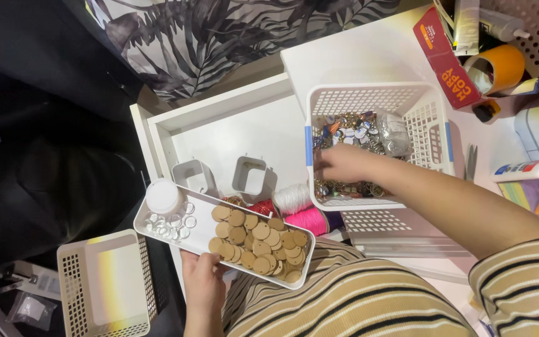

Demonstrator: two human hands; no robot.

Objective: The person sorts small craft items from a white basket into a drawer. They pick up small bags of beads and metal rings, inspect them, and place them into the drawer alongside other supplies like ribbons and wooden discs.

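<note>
Plainly the left hand point(204, 284) grips the white tray point(157, 232) from beneath its near edge — light, stiff, but its loose wooden discs point(260, 243) would slide if tilted. Right hand point(338, 163), fingers curled, digs among small trinkets point(350, 134) in the white basket point(432, 134) on the counter point(369, 56).

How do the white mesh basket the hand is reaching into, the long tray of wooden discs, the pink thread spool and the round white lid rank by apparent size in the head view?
1. White mesh basket and
2. tray of wooden discs: close in extent, and the tray sits nearer the camera, so their order is unsure.
3. Pink thread spool and
4. round white lid: look alike; the spool is partly hidden.
</note>
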